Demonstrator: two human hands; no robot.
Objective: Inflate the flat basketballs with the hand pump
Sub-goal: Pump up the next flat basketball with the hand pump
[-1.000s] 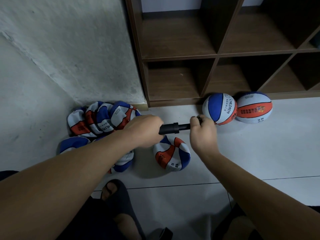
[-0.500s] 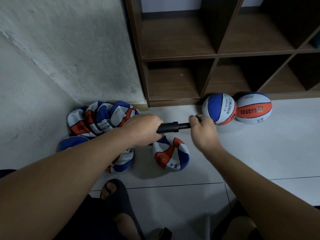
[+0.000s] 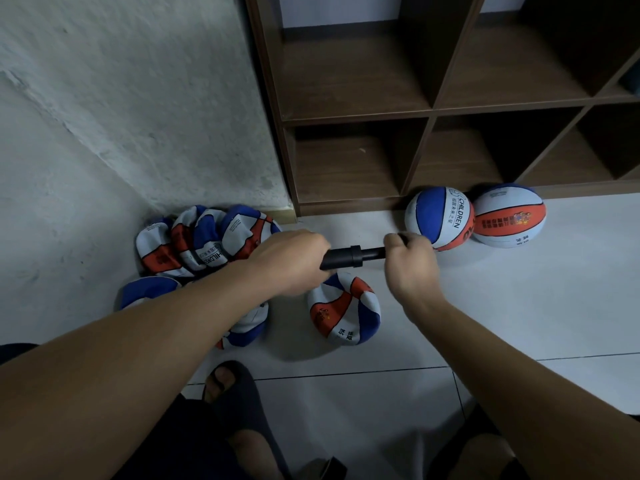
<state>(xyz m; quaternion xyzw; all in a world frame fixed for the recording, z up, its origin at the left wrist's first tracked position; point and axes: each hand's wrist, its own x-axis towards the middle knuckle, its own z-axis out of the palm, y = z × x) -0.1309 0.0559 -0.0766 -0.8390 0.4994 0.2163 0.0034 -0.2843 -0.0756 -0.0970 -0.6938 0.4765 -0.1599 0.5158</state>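
Black hand pump (image 3: 353,257) held level over the floor | left hand (image 3: 289,263) wraps its body, right hand (image 3: 408,263) grips the handle end | flat ball (image 3: 344,310) lies just below, more flat balls (image 3: 204,244) far left | tip: hold body steady, push straight.

You are working in dim, cool, even light with no glare, and soft shadows pool on the tiled floor (image 3: 519,306) just below and to the right of your right hand (image 3: 410,263). The shelf (image 3: 429,109) compartments beyond your hands sink into deep shade. Both hands are slightly blurred, your left hand (image 3: 289,261) included, and the wide lens bends the straight shelf edges toward the frame's borders.
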